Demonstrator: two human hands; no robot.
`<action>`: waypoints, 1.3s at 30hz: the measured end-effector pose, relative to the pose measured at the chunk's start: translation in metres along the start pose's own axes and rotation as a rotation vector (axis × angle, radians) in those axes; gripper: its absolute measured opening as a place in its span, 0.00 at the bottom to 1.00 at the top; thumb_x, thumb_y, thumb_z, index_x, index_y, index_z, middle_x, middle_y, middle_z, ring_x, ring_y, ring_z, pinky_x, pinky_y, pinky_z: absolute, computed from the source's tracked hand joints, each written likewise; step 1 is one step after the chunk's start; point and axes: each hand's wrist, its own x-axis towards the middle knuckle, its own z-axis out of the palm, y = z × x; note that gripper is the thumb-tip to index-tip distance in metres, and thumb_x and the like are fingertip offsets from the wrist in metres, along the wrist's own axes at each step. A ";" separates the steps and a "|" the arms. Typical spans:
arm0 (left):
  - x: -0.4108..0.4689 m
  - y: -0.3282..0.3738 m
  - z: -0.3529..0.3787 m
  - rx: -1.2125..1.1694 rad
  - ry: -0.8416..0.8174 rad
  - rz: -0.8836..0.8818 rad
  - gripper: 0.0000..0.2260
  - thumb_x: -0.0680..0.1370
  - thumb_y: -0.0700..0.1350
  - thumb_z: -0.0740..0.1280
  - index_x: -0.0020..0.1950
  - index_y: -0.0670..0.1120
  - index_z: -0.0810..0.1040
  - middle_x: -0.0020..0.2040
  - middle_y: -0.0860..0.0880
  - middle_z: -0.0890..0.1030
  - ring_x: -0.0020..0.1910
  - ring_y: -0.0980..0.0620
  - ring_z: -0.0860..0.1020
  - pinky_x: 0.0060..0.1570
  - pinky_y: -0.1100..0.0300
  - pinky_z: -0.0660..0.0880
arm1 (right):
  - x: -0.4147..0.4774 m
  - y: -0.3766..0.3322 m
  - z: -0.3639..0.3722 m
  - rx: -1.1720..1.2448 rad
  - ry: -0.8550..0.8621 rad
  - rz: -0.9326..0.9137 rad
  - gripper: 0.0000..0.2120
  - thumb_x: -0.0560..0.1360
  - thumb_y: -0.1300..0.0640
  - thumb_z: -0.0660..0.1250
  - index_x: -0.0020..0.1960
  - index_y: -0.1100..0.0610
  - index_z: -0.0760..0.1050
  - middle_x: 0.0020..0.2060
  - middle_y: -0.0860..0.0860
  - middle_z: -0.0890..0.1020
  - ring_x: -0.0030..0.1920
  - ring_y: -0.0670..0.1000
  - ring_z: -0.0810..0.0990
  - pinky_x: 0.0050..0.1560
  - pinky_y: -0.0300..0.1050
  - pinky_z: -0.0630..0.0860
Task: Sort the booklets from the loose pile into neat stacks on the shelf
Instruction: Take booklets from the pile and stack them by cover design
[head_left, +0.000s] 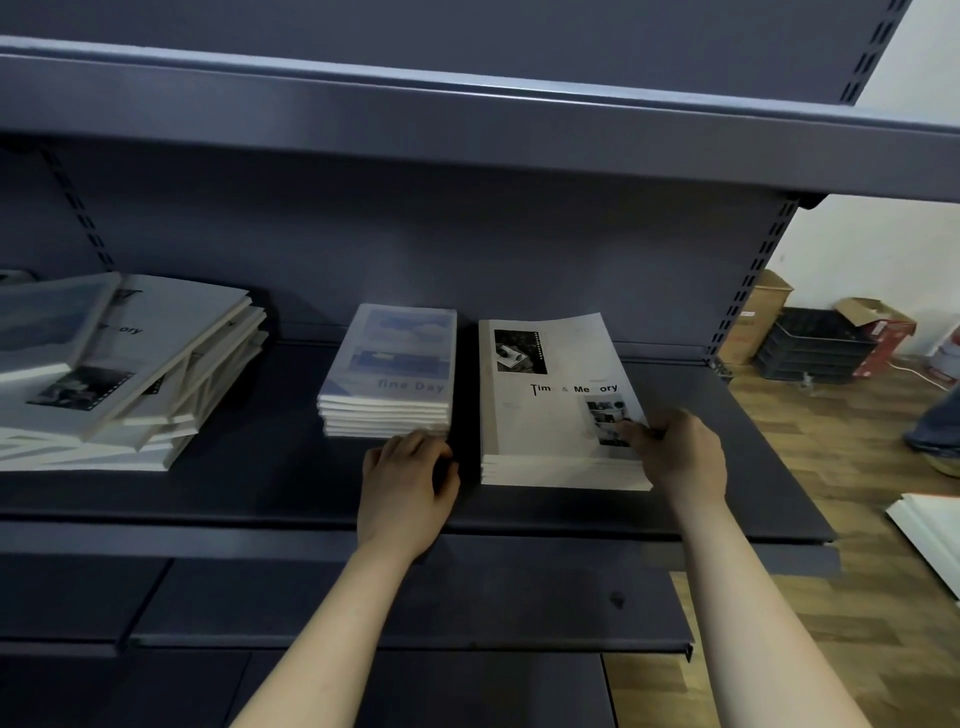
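Your right hand (680, 457) pinches the pale "Time & Memory" booklet stack's (556, 415) corner, left hand (408, 488) loosely curled, empty; tugging could skew the covers

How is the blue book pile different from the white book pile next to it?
The blue stack has a sky picture and reads "fine Day"; the white stack reads "Time & Memory" with dark photos. The blue stack's covers are smaller. The right hand grips the white stack; the left hand rests before the blue. Both are neat.

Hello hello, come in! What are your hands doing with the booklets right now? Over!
Left hand empty at blue stack. Right hand grips top booklet of grey stack. Loose pile still messy, far left. Nothing blocking.
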 end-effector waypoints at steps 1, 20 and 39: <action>0.000 0.000 0.000 -0.004 -0.002 0.001 0.08 0.77 0.51 0.62 0.53 0.51 0.78 0.53 0.53 0.78 0.53 0.51 0.74 0.53 0.56 0.65 | -0.001 -0.001 -0.001 -0.008 0.019 0.025 0.18 0.71 0.43 0.71 0.43 0.59 0.74 0.36 0.54 0.79 0.42 0.59 0.80 0.34 0.45 0.69; 0.000 -0.032 -0.072 -0.224 0.176 0.068 0.04 0.75 0.41 0.68 0.50 0.45 0.80 0.47 0.49 0.80 0.47 0.48 0.77 0.46 0.55 0.74 | -0.063 -0.080 0.014 0.103 -0.008 -0.242 0.03 0.74 0.56 0.67 0.47 0.54 0.78 0.38 0.49 0.81 0.39 0.50 0.78 0.36 0.43 0.71; 0.004 -0.229 -0.222 0.128 0.418 -0.440 0.08 0.75 0.42 0.65 0.49 0.43 0.82 0.51 0.37 0.81 0.54 0.35 0.75 0.52 0.44 0.71 | -0.129 -0.199 0.101 0.204 -0.212 -0.320 0.04 0.75 0.54 0.66 0.43 0.46 0.74 0.31 0.44 0.78 0.33 0.42 0.77 0.34 0.42 0.74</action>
